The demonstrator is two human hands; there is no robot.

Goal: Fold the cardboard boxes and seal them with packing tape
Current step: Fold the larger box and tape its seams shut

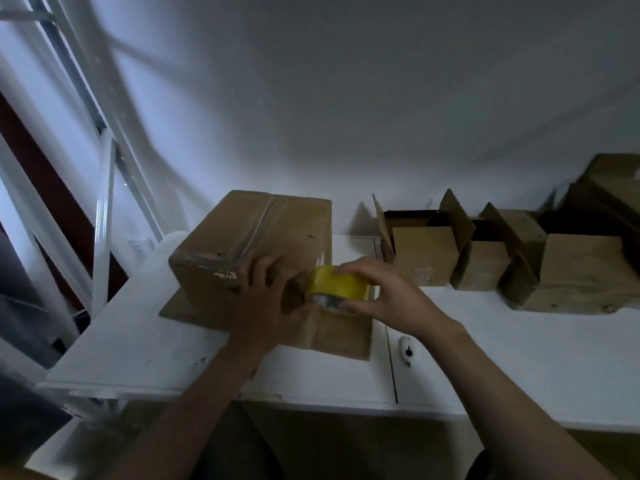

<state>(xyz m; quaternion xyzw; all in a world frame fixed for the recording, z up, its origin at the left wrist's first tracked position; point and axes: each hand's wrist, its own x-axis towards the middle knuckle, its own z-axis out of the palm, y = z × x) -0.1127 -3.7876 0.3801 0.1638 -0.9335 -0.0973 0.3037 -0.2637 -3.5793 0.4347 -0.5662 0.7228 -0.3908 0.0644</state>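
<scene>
White worktop (138, 341), toward its left end: closed box (249, 230) lay with its seam running away from the person, left hand (266, 299) pressed flat on its near face, right hand (388, 299) gripping the yellow tape roll (337, 284) just beside.

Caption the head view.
Right hand grips a yellow packing-tape roll beside the closed brown cardboard box; left hand touches the box's near face.

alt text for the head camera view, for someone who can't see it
A person's right hand holds a yellow tape roll at the near side of a closed cardboard box on a white table, while the left hand rests on the box beside it. Further right stand open boxes.
</scene>
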